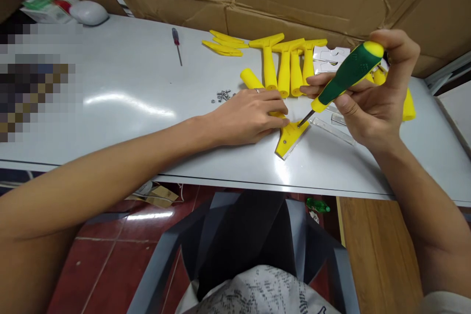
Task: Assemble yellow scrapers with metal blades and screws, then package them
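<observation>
Right grip [380, 110] pinches the green-yellow screwdriver [348, 76]; left grip [253, 114] clasps 1 yellow scraper [290, 135].

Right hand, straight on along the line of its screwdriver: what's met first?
The yellow scraper. The tip of the green-and-yellow screwdriver in the right hand appears to touch it, though exact depth there is hard to judge.

scraper [288, 133] on table [128, 73] partly under left hand [253, 113], screwdriver [349, 73] in right hand [384, 98] down to scraper, strips [333, 131] to scraper's right, screws [222, 95] behind and left of left hand, second screwdriver [175, 37] farther back, row of handles [284, 71] behind scraper, cardboard [294, 0] behind table
</observation>
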A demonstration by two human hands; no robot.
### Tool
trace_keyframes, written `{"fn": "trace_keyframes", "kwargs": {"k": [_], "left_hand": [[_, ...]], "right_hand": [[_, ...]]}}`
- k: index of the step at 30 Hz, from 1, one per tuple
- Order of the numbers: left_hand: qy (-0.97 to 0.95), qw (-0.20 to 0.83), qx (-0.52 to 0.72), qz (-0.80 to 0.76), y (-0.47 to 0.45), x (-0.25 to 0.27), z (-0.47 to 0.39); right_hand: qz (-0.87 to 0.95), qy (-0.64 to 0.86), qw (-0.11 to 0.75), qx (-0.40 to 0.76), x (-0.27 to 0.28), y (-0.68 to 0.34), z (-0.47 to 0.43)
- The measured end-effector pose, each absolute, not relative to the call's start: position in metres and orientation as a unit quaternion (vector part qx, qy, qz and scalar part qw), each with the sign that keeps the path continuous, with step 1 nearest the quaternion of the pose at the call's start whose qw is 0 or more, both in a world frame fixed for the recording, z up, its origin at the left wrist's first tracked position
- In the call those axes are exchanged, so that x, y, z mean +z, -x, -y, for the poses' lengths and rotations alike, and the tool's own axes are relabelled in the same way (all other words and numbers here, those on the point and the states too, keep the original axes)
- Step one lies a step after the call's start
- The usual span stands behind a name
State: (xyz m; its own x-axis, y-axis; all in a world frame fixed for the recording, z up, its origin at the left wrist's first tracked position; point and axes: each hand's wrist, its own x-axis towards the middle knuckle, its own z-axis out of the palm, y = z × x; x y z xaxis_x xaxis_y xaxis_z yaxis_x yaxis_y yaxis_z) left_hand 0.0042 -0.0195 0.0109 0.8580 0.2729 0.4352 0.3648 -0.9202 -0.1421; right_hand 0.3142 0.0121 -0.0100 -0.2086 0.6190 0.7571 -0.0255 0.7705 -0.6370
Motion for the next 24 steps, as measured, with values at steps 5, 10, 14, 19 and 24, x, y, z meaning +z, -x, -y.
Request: {"fn": "trace_keyframes", "kwargs": {"k": [5,10,14,19,24], "left_hand": [[0.957,0.137,-0.197,0.163,-0.004,0.011,0.019],[0.954,0.126,-0.221,0.159,-0.004,0.006,0.017],[0.952,0.110,-0.234,0.165,-0.004,0.004,0.015],[0.953,0.149,-0.217,0.151,-0.007,0.007,0.019],[0.943,0.205,-0.228,0.132,-0.010,0.011,0.026]], "right_hand": [[0.731,0.246,0.583,0.257,0.002,-0.311,0.003],[0.728,0.237,0.593,0.248,0.003,-0.308,0.003],[0.725,0.224,0.603,0.248,-0.003,-0.308,0.000],[0.719,0.231,0.606,0.250,-0.007,-0.311,-0.003],[0.716,0.203,0.635,0.210,-0.009,-0.311,-0.009]]}}
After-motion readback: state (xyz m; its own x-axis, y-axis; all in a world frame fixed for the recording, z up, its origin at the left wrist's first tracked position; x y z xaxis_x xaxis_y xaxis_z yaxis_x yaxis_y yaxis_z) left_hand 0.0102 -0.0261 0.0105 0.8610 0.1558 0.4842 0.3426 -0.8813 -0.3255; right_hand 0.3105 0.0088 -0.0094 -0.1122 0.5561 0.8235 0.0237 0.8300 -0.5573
